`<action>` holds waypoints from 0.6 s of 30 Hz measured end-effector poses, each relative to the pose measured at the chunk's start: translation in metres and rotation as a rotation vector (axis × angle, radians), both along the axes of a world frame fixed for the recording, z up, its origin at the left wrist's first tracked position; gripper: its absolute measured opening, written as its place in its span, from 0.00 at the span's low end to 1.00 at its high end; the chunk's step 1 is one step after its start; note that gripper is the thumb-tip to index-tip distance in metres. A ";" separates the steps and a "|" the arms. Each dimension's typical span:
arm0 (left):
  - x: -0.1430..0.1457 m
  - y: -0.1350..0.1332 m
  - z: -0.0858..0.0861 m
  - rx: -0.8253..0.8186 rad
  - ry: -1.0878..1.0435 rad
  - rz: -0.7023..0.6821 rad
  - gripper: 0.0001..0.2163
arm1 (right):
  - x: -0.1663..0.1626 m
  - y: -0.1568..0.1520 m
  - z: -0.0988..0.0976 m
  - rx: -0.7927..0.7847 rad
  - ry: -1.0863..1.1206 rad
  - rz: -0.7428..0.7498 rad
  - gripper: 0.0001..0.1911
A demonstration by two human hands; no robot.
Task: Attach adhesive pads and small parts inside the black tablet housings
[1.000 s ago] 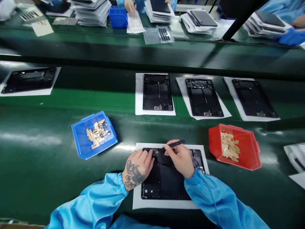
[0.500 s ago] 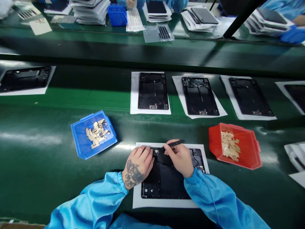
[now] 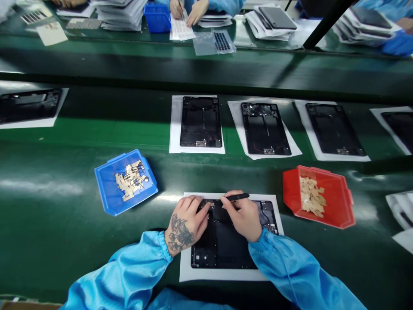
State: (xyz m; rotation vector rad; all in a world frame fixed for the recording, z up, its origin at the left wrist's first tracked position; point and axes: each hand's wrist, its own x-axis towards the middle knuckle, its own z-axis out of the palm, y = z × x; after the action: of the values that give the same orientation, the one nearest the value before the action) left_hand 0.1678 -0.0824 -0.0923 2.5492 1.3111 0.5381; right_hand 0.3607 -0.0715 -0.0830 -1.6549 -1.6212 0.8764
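The right hand (image 3: pixel 244 217) grips a slim black tool (image 3: pixel 238 196) between thumb and fingers, its tip pointing down toward the far edge of the black tablet shell (image 3: pixel 230 247). The left hand (image 3: pixel 185 221) rests on the shell's far left corner; whether those fingers pinch anything small, I cannot tell. The shell lies flat on a white sheet (image 3: pixel 206 275), left of the red bin (image 3: pixel 342 206) and nearer the person. The blue bin (image 3: pixel 108 185) sits well to the left of the red bin.

As a judgement, the shell should be light and fairly stiff, though thin enough to flex under a hard push. Its smooth face is likely slippery, and the loose sheet could slide. The wiring and small boards inside look fragile — best to take hold of the outer rim, on opposite sides, clear of the parts.
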 end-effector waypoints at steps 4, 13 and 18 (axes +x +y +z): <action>0.000 0.001 0.004 -0.055 0.037 0.001 0.17 | -0.001 0.001 -0.002 0.013 -0.001 -0.007 0.08; 0.007 0.000 0.008 -0.065 0.089 0.031 0.18 | 0.006 0.002 0.003 0.122 0.008 -0.083 0.07; -0.001 0.000 0.007 -0.146 -0.001 0.009 0.18 | 0.006 -0.003 -0.004 -0.039 0.238 -0.077 0.09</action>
State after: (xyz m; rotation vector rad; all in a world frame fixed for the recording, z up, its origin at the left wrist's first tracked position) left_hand 0.1672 -0.0823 -0.0855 2.4254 1.3111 0.4284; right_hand 0.3665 -0.0744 -0.0865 -1.5629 -1.3784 1.0291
